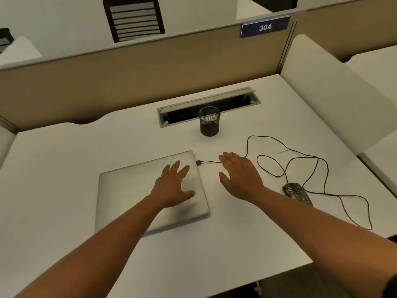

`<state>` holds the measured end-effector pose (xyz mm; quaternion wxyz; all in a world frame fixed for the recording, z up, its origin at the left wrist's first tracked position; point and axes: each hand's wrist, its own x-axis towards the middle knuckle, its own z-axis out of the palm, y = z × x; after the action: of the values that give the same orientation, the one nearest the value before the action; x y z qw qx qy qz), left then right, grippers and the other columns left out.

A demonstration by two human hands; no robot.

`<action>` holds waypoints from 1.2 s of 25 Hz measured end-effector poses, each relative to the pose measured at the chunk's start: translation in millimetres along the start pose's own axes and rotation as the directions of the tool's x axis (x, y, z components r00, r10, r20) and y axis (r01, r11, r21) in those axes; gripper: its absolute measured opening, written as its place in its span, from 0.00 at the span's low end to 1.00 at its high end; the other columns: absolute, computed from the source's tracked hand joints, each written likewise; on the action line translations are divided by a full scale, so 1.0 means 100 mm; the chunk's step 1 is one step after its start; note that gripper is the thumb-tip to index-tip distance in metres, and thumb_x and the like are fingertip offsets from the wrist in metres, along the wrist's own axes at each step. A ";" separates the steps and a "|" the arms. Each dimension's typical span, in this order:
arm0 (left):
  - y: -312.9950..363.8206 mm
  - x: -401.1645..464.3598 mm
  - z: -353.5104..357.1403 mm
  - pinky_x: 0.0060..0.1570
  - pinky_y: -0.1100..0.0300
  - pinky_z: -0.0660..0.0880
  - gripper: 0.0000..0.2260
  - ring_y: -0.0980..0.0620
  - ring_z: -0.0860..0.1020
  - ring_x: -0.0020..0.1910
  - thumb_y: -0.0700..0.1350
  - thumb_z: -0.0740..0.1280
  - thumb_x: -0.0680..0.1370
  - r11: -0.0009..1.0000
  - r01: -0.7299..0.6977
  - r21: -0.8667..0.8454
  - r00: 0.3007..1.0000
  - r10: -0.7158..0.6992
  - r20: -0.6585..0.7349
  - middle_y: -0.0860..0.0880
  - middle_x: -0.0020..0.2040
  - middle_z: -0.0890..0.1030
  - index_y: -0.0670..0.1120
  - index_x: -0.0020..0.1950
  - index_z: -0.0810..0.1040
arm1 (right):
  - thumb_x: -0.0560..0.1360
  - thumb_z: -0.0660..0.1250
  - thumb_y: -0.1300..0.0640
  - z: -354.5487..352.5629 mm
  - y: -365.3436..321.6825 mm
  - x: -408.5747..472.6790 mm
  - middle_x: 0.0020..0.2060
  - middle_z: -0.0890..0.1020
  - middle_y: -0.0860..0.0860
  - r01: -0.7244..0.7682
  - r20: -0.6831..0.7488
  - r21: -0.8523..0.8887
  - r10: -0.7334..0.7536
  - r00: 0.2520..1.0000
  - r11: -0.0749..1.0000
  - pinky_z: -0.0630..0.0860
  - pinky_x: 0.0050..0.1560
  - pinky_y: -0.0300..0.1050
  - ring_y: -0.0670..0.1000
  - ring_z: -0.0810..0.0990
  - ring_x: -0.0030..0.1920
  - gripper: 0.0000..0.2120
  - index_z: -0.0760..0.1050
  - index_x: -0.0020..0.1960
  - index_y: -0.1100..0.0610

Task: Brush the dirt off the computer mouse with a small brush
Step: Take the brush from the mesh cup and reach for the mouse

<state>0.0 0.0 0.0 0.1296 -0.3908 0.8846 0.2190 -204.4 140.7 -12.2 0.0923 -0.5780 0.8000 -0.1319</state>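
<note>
A dark computer mouse (296, 192) speckled with pale dirt lies on the white desk (53, 173) at the right, just beyond my right forearm. Its black cable (322, 168) loops across the desk and plugs into the closed silver laptop (133, 190). My left hand (175, 186) hovers open, palm down, over the laptop's right half. My right hand (239, 175) is open too, fingers spread, above the desk between laptop and mouse, over the cable near the plug. No brush is visible; a black mesh pen cup (209, 121) stands behind, its contents unclear.
A grey cable tray with its lid open (208, 104) is set into the desk behind the cup. Tan partition walls (129, 76) enclose the desk at the back and right, with a blue "304" sign (265, 26). The desk's front edge runs at lower right.
</note>
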 end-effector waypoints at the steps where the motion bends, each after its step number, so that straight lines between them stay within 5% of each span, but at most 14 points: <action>1: -0.04 0.06 0.06 0.81 0.37 0.57 0.45 0.42 0.42 0.85 0.64 0.72 0.77 1.000 0.008 0.021 0.999 -0.009 0.041 0.50 0.87 0.44 0.57 0.86 0.50 | 0.82 0.62 0.51 0.08 0.05 0.01 0.77 0.71 0.57 -0.020 0.046 -0.002 0.020 0.999 1.000 0.63 0.76 0.55 0.58 0.67 0.78 0.25 0.68 0.77 0.59; 8: -0.30 0.51 0.04 0.78 0.32 0.53 0.58 0.40 0.36 0.84 0.64 0.80 0.69 0.989 0.096 0.108 0.982 -0.112 0.152 0.51 0.86 0.37 0.61 0.86 0.42 | 0.83 0.59 0.48 0.33 0.28 0.21 0.63 0.81 0.52 -0.146 0.227 -0.078 0.160 0.961 0.986 0.76 0.59 0.54 0.59 0.79 0.61 0.17 0.76 0.65 0.56; 14: -0.39 0.82 -0.17 0.76 0.44 0.67 0.58 0.38 0.59 0.79 0.58 0.84 0.67 0.993 0.094 0.071 0.986 -0.103 0.130 0.47 0.82 0.58 0.54 0.87 0.51 | 0.84 0.60 0.48 0.06 0.29 0.90 0.65 0.81 0.53 -0.160 0.085 0.023 0.157 0.984 0.987 0.75 0.61 0.52 0.58 0.78 0.64 0.18 0.75 0.71 0.53; 21: -0.31 0.89 -0.23 0.65 0.44 0.75 0.53 0.39 0.62 0.76 0.55 0.86 0.64 0.982 0.158 0.101 0.972 -0.173 0.161 0.46 0.78 0.62 0.52 0.83 0.62 | 0.84 0.63 0.50 -0.20 0.27 1.65 0.59 0.84 0.57 -0.146 -0.023 0.137 0.150 0.988 0.980 0.74 0.50 0.47 0.58 0.82 0.56 0.26 0.65 0.79 0.56; 25: -0.31 0.91 -0.22 0.58 0.47 0.76 0.50 0.40 0.64 0.73 0.53 0.87 0.62 0.982 0.178 0.068 0.972 -0.187 0.146 0.48 0.74 0.65 0.53 0.79 0.66 | 0.83 0.65 0.51 -0.13 0.28 1.84 0.64 0.82 0.60 -0.192 0.026 0.182 0.190 0.981 0.964 0.78 0.56 0.51 0.60 0.82 0.60 0.27 0.64 0.80 0.56; 30: -0.32 0.92 -0.20 0.60 0.45 0.78 0.49 0.40 0.64 0.73 0.53 0.87 0.62 0.981 0.183 0.063 0.970 -0.190 0.151 0.48 0.73 0.65 0.53 0.78 0.67 | 0.84 0.64 0.55 -0.01 0.25 1.94 0.66 0.81 0.60 -0.233 0.028 0.326 0.237 0.971 0.916 0.78 0.59 0.49 0.62 0.81 0.62 0.21 0.71 0.76 0.58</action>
<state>-38.0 -87.1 -28.4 0.2283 -0.4505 0.8361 0.2141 -288.5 -35.9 -18.4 0.1972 -0.4536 0.8311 -0.2542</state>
